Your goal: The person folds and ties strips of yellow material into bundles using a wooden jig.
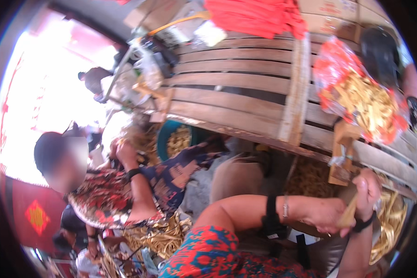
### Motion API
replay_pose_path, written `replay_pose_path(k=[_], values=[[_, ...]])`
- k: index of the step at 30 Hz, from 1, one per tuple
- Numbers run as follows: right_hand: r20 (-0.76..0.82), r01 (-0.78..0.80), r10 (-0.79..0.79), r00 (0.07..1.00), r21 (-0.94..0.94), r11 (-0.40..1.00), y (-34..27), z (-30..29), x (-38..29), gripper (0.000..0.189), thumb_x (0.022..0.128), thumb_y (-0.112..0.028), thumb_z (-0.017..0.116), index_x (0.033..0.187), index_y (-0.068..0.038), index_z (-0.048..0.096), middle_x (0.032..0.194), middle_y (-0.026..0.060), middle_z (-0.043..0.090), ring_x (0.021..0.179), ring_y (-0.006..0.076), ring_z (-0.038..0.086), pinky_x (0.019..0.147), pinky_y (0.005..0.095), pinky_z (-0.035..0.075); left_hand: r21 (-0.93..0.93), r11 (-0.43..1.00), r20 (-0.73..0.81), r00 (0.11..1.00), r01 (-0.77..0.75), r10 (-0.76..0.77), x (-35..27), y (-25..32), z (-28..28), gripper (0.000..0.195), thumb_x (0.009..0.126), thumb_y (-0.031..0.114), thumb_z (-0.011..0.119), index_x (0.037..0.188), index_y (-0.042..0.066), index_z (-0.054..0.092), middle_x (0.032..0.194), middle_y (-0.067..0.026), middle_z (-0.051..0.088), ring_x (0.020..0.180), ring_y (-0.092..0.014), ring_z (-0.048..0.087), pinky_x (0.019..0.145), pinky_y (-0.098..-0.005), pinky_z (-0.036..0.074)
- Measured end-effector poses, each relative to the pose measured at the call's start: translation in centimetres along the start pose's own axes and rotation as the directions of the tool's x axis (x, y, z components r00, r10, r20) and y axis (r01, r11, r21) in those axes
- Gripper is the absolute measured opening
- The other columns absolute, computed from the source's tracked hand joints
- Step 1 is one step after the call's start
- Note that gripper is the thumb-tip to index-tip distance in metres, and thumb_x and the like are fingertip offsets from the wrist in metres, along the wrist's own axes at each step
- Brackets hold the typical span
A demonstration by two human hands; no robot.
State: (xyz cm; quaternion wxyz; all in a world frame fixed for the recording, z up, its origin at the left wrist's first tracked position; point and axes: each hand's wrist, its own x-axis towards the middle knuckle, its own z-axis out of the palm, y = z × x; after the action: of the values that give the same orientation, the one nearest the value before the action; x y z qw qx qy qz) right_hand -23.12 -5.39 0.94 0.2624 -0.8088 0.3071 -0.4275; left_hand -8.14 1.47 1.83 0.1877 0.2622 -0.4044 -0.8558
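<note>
Both hands are at the lower right, close together. My left hand [328,215] reaches in from the left, its fingers closed on the lower end of a short, flat, yellowish strip [349,212]. Above and to the right, my right hand [366,189] is closed around the strip's upper part. The strip's material cannot be told. Beside my right wrist lies a heap of long, glossy yellowish strips [391,222]. On the slatted wooden table, a red and clear plastic bag [338,59] holds many folded yellowish pieces [368,100].
A small wooden stand [340,156] is at the edge of the slatted table [236,69], near my right hand. Red cloth [253,15] lies at the back. At left sits a co-worker [107,198] by a teal tub [163,139] of pieces; more strips [160,236] are piled below.
</note>
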Motion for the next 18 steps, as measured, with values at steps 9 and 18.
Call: replay_pose_path(k=[9, 18], values=[[0.527, -0.528, 0.265, 0.808, 0.447, 0.722, 1.5, 1.6, -2.6, 0.028, 0.091, -0.027, 0.053, 0.079, -0.001, 0.057, 0.069, 0.006, 0.056, 0.065, 0.0142, 0.055, 0.054, 0.0283, 0.04, 0.91, 0.225, -0.06, 0.425, -0.349, 0.903, -2.9, 0.8, -2.5, 0.017, 0.078, 0.027, 0.067, 0.076, 0.012, 0.062, 0.058, -0.0042, 0.055, 0.049, -0.021, 0.057, 0.042, -0.0305, 0.043], [0.459, -0.587, 0.397, 0.795, 0.416, 0.694, 0.6, 3.8, -6.2, 0.02, 0.087, -0.014, 0.057, 0.105, -0.006, 0.054, 0.089, 0.0058, 0.059, 0.068, 0.0117, 0.057, 0.052, 0.0252, 0.042, 0.99, -0.139, 0.139, 0.313, -0.024, 0.939, -1.7, -1.6, -4.2, 0.02, 0.051, 0.023, 0.064, 0.057, 0.009, 0.051, 0.072, -0.0053, 0.05, 0.064, -0.025, 0.055, 0.059, -0.0391, 0.043]])
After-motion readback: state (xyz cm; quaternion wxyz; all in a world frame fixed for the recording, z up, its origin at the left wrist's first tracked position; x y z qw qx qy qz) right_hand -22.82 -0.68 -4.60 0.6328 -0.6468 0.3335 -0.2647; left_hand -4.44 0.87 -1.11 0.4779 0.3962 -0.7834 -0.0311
